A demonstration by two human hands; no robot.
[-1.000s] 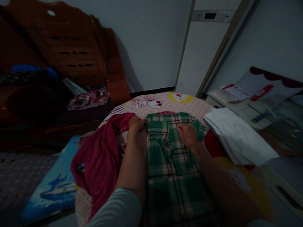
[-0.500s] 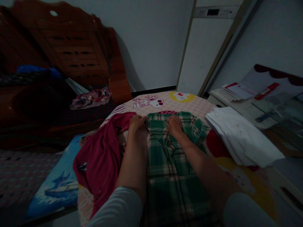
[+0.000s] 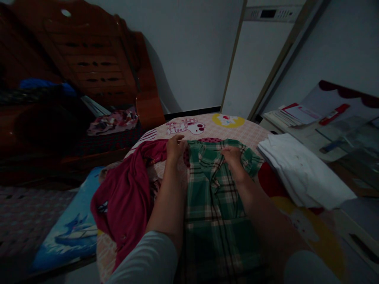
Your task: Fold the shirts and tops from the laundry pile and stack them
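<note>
I am pinching the green-and-cream plaid cotton shirt (image 3: 213, 205) at its shoulders, left hand (image 3: 175, 146) and right hand (image 3: 232, 156) clenched on fabric, drawing it flat across the pink cartoon-print tablecloth (image 3: 207, 123).

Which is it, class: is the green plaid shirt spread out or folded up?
Spread out: the green plaid shirt lies flat along the patterned tablecloth, front up, with its collar and one short sleeve showing.

Two hands: left hand (image 3: 175, 146), right hand (image 3: 232, 156). One green plaid shirt (image 3: 217, 205), one red garment (image 3: 127, 197), one folded white cloth (image 3: 299, 171) at the table (image 3: 245, 130)'s right edge.
</note>
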